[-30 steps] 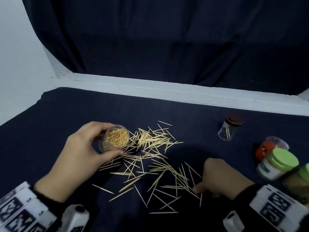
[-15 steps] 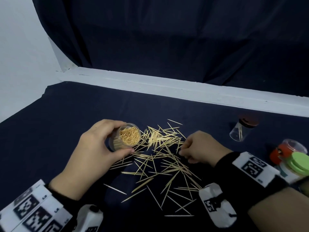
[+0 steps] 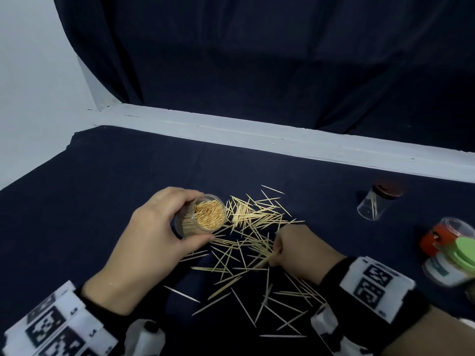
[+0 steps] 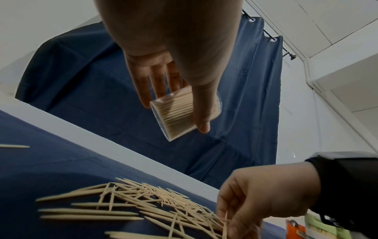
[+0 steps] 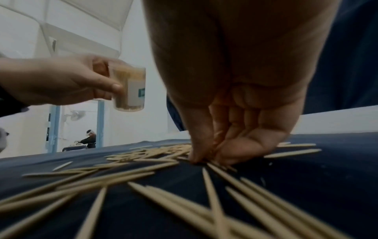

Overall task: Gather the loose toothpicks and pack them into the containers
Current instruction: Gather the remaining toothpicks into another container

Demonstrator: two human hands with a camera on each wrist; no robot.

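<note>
Pale tan toothpicks (image 3: 253,222); navy cloth (image 3: 102,188); green lid (image 3: 465,253); possibly maroon cap (image 3: 389,191).

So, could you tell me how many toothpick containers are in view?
4: one open, held in the left hand; one brown-lidded, lying far right; orange-lidded and green-lidded ones at the right edge. More may lie off-frame.

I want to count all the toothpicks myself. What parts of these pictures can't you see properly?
- Head view: the right hand and its wrist cover part of the loose toothpicks.
- Head view: the green-lidded jar is blurred and cut off by the right edge.
- Left wrist view: the thumb of the left hand hides part of the held container.
- Right wrist view: the container's label is too blurred to read.
</note>
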